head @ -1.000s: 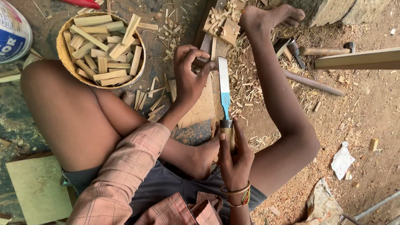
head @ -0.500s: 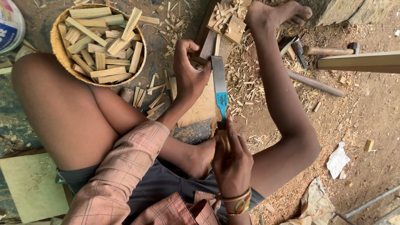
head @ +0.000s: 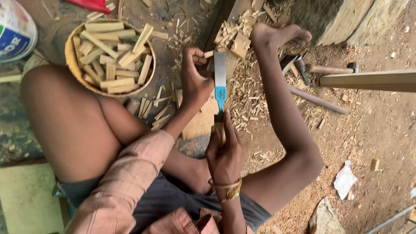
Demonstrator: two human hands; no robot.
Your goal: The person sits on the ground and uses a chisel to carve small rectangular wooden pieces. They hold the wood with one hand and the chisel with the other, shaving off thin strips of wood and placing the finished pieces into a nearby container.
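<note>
While I watch through the head view, the only view I have, the left hand (head: 195,80) sits far of centre with its fingers curled and pinched together on a small wooden piece (head: 208,54), which touches the left side of the blade. My right hand (head: 224,149), nearer and slightly to the right, has its fingers wrapped tightly around the wooden handle of a flat-bladed chopping knife (head: 220,82); the blade points away toward the far side, with a blue band close to the handle. Beneath both hands lies a flat wooden board (head: 200,123), partly hidden by the left forearm. To the far left stands a woven basket (head: 71,60) filled with split wooden sticks (head: 113,56), and loose sticks (head: 152,110) lie on the ground just near of it. Wood shavings (head: 251,99) cover the ground right of the blade. My bare right foot (head: 277,37) rests far of the knife beside a heap of small offcuts (head: 236,37). Farther right, a hammer (head: 331,68) and a long wooden batten (head: 368,80) lie on the dirt.
</note>
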